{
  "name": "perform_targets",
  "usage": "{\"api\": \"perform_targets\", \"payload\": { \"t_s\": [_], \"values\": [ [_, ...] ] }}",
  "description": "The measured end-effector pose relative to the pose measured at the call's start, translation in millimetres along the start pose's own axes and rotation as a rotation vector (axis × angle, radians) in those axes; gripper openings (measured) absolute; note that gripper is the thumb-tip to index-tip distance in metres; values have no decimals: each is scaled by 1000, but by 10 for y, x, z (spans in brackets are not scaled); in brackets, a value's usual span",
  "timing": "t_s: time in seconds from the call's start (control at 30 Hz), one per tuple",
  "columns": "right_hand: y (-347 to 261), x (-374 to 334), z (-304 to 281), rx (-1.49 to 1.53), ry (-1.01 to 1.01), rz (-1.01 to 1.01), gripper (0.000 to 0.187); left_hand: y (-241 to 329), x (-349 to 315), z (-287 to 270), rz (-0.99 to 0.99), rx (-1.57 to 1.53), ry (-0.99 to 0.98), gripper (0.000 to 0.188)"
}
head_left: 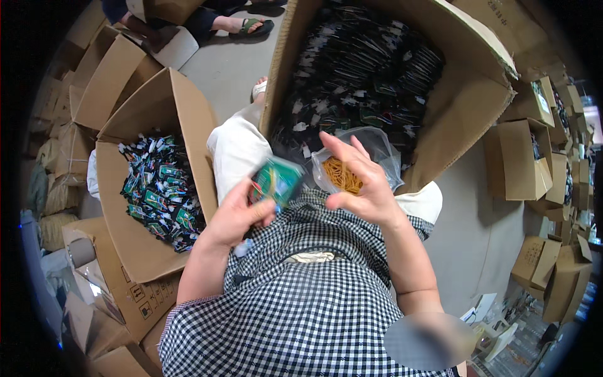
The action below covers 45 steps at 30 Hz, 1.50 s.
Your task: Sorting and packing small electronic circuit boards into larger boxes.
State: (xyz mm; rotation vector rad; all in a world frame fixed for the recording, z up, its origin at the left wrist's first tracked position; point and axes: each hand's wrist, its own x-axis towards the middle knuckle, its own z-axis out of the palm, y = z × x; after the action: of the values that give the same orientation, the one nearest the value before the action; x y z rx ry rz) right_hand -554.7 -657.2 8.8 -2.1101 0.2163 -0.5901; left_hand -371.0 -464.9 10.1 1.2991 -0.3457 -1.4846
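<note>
In my left hand [231, 218] is a green circuit board [284, 177], held over my lap between thumb and fingers. A yellowish rubber band seems to lie across it, and the board's far end is smeared by motion. To its right my right hand [370, 188] is open, thumb and fingers spread, with nothing seen in it. Right beside that hand, a clear plastic bag [384, 149] holds many tan rubber bands [338, 173]. The bag rests between my knees, against the big carton.
Ahead stands a large carton [468, 110] full of black cabled parts [370, 63]. At my left, another carton [116, 207] holds loose green boards with wires [164, 188]. More cartons [515, 157] are stacked on both sides. Another person's sandalled foot [248, 26] shows at the far left.
</note>
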Motion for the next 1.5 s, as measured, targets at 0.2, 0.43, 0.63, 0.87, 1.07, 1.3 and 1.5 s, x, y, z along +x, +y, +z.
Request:
{"api": "perform_targets", "payload": {
  "t_s": [0.2,0.43,0.63,0.87,1.07,1.3,1.5],
  "values": [
    [72,399,-161,227,-464,-22,49,153,-115,-13,180,750,-154,52],
    [1532,553,-814,-100,426,568,42,101,-672,-1709,265,69,1014,41],
    [2418,1266,-1207,-792,332,397,53,-644,-988,-2922,152,-111,1429,33],
    [2632,1660,-1547,-887,10,449,51,-643,-803,-2849,-146,73,1389,47],
    [2067,1713,-1683,-1034,-73,441,50,-145,-284,-2463,388,510,1002,43],
    [872,1053,-1361,-488,74,326,47,602,523,-498,946,1525,538,59],
    [-131,272,-202,406,-278,467,49,163,653,423,1250,1594,23,61]
  ]
}}
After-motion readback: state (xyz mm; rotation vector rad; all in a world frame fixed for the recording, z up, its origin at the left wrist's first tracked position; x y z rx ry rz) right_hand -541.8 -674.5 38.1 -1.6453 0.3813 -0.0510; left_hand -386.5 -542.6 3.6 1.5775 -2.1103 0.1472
